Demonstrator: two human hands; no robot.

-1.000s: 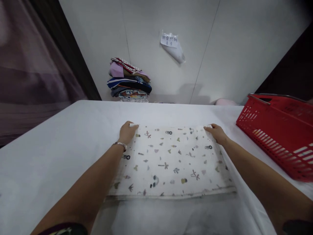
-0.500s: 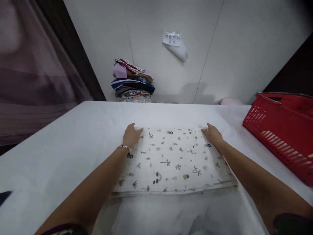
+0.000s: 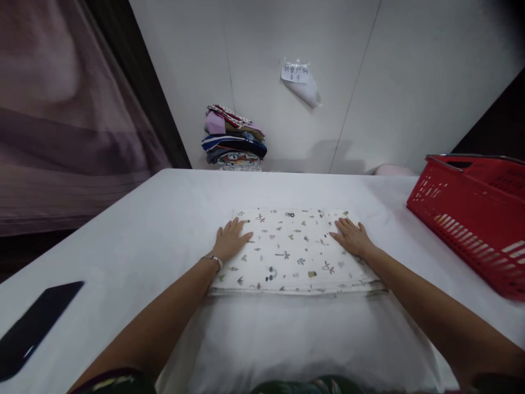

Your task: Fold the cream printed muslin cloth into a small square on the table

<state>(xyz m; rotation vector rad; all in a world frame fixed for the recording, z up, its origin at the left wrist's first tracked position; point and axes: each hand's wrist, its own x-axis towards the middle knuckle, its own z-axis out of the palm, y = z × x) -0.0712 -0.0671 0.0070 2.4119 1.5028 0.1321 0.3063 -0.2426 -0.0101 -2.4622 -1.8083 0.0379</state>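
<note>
With left hand (image 3: 231, 241) and right hand (image 3: 353, 238) spread open, gripping nothing — rests flat on folded printed cloth (image 3: 293, 249).

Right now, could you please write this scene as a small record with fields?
Cloth: white, small prints, layered near edge, lying on white table
Left hand: fingers spread, on the cloth's left side
Right hand: fingers spread, on its right side
Basket: red, at right
Dark flat object: on the table, at left
Fabric pile: beyond the far edge
</note>
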